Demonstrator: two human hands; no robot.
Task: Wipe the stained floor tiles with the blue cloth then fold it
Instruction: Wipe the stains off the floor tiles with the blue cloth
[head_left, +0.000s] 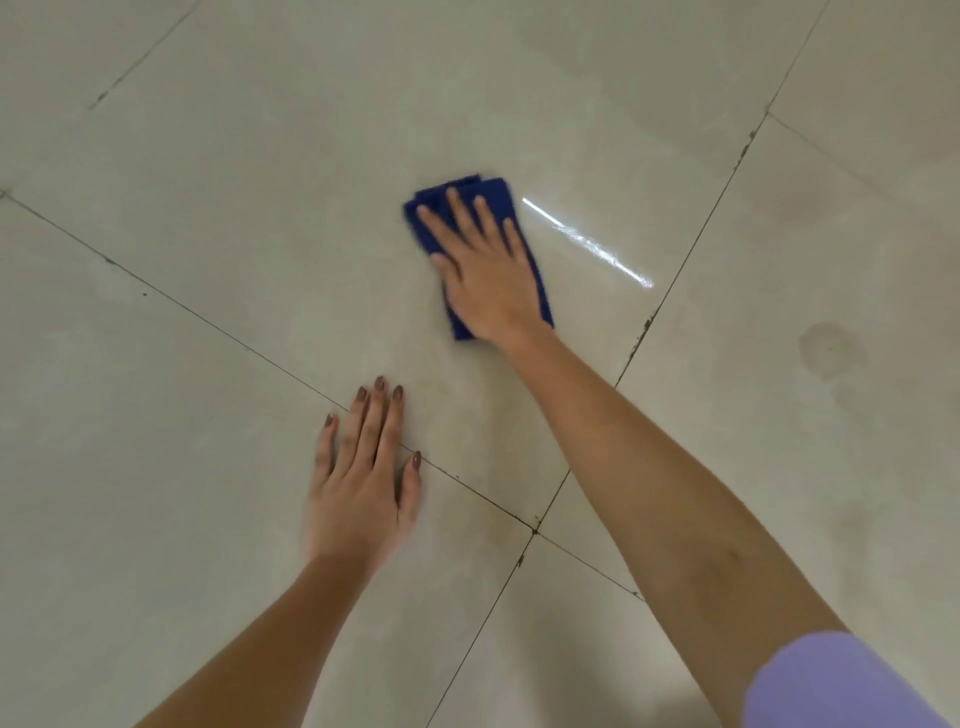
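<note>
A dark blue cloth (485, 191), folded into a small pad, lies on a beige floor tile (322, 218) near the middle of the view. My right hand (480, 270) presses flat on top of it, fingers spread and pointing away from me, covering most of the cloth. My left hand (361, 478) rests flat on the floor nearer to me, palm down, fingers together, across a grout line, holding nothing. A faint yellowish smear (457, 415) shows on the tile between the two hands.
Dark grout lines (535, 530) cross below my left hand. Brownish ring stains (831, 348) mark the tile at the right. A bright light reflection (587, 241) streaks the floor just right of the cloth. A purple sleeve (841, 686) shows bottom right.
</note>
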